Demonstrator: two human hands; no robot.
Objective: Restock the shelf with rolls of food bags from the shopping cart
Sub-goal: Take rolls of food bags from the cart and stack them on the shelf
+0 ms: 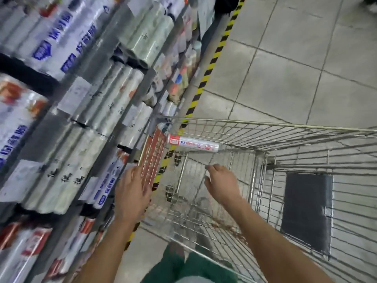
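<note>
A wire shopping cart (285,124) stands on a grey tiled floor (285,68), its left side just beside a store shelf (140,84) packed with rolls of food bags (87,119) stacked in rows, price tags hanging along the shelf edges. One roll of food bags (192,142), white with a red end label and blue "PE" print, lies across the far end of the cart basket, close to its front wall and apart from both hands.

The left hand (132,193) hangs over the cart's left wall with fingers stretched out and holding nothing, near a red sign panel (153,158) fixed to that wall; motion blur hides whether it touches the wire. The right hand (222,184) reaches over the middle of the basket, fingers loosely bent downward, also empty.

A strip of yellow-and-black hazard tape (214,58) runs along the floor at the foot of the shelf. A dark flap (306,211) sits against the cart's right side. A green garment (183,266) shows at the bottom edge.
</note>
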